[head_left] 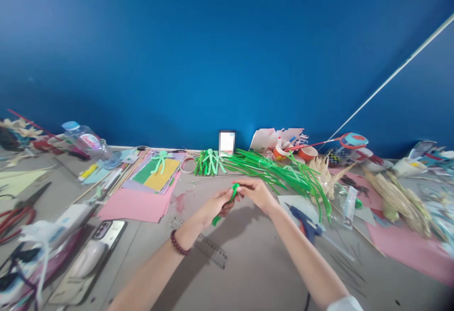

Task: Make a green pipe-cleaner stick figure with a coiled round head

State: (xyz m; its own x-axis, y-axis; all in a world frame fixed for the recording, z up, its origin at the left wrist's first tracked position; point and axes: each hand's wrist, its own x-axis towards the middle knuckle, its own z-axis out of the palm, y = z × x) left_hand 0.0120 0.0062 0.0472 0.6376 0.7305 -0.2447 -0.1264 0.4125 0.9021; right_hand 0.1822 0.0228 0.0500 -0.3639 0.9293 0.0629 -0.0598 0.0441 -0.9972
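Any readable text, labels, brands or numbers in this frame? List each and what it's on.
No text reads legibly.
Label on the water bottle: red and white, lettering too blurred to read.
Marks on the clear ruler: too small to read.
Face of the small upright card: blurred out.
The green pipe cleaner in the left hand and right hand: no print.

Green pipe cleaner; pink paper; blue glue gun; blue wall.
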